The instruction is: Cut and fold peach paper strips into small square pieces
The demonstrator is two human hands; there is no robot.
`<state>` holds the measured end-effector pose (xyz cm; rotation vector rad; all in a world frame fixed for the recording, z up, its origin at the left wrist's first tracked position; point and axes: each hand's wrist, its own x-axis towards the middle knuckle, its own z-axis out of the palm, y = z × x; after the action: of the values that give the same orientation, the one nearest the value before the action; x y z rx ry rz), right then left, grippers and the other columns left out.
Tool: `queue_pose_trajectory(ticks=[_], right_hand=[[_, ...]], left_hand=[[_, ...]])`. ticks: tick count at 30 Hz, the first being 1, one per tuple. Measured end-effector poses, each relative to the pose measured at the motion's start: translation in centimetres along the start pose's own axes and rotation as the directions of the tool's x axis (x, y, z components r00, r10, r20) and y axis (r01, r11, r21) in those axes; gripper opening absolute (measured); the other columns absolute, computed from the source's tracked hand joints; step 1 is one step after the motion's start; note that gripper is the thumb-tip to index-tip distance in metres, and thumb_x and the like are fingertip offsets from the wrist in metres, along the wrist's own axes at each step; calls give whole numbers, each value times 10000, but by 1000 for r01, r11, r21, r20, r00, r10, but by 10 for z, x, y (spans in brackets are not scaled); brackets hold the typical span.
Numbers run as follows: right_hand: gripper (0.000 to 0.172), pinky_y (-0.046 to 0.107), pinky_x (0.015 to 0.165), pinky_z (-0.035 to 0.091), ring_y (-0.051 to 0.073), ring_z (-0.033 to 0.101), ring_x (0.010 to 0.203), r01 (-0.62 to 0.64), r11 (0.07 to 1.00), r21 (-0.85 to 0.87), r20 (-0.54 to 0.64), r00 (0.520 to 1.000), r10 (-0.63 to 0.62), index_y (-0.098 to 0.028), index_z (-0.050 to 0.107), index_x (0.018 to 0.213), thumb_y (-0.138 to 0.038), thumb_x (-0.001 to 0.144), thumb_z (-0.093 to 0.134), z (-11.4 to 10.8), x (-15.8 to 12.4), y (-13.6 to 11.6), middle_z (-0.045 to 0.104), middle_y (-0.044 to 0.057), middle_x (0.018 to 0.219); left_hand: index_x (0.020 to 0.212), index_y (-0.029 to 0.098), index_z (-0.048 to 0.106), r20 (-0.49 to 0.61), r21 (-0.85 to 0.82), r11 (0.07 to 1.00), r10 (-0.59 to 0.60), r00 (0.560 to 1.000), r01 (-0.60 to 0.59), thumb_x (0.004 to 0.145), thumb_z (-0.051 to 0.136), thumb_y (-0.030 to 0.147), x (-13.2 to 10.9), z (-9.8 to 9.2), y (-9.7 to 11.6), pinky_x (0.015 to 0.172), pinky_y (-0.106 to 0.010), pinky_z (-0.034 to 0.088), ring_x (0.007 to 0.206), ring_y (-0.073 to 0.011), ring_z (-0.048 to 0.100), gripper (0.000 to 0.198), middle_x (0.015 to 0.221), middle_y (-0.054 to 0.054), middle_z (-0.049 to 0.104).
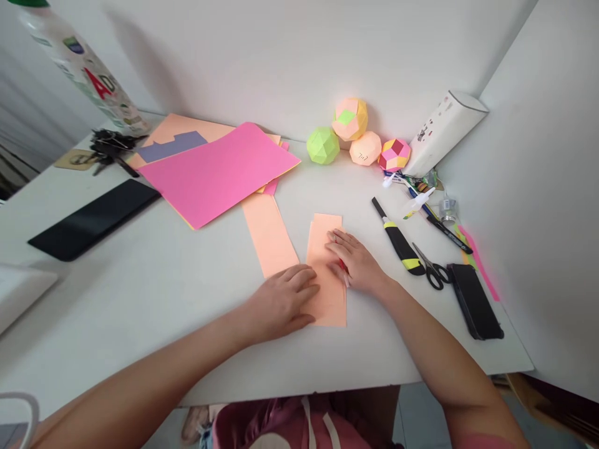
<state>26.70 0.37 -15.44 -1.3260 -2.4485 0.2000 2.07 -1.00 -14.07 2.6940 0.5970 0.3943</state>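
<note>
A small stack of peach paper strips [326,274] lies on the white table [154,293] in front of me. My left hand [283,299] rests flat on its lower left part, fingers stretched out. My right hand [355,262] presses on the strips from the right, fingers curled, with something red and thin tucked under the palm; I cannot make out what it is. Another peach strip [269,234] lies just to the left, apart from the stack.
Pink and orange sheets [215,171] lie at the back left, beside a black phone [93,218] and keys [110,149]. Several paper polyhedra [350,118] sit at the back wall. A utility knife [395,237], scissors [433,268], pens and a black case [475,299] lie right.
</note>
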Motion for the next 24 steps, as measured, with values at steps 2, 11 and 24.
queue_pose_trajectory(ticks=[2, 11, 24], right_hand=[[355, 517, 1114, 351, 263, 349, 1388, 15, 1000, 13, 15, 1000, -15, -139, 524, 1230, -341, 943, 474, -3, -8, -5, 495, 182, 1408], [565, 520, 1145, 281, 277, 284, 1417, 57, 995, 80, 169, 983, -70, -136, 488, 1304, -434, 848, 639, -19, -18, -8, 397, 174, 1483], [730, 514, 1167, 231, 290, 182, 1448, 20, 995, 99, 245, 969, -44, -151, 416, 1395, -454, 795, 701, -21, -17, -7, 338, 144, 1522]], left_hand=[[1177, 117, 545, 29, -8, 1000, 8, 1000, -8, 843, 617, 316, -1, -1, -2, 1003, -502, 452, 1247, -335, 455, 395, 1264, -177, 536], [1177, 148, 525, -76, -79, 995, 58, 995, -64, 902, 546, 313, -7, 5, -7, 1005, -527, 435, 1308, -352, 357, 322, 1334, -193, 452], [1091, 145, 610, -28, -27, 998, 64, 998, -65, 934, 494, 270, -5, 4, -5, 1042, -482, 425, 1321, -318, 397, 232, 1316, -158, 539]])
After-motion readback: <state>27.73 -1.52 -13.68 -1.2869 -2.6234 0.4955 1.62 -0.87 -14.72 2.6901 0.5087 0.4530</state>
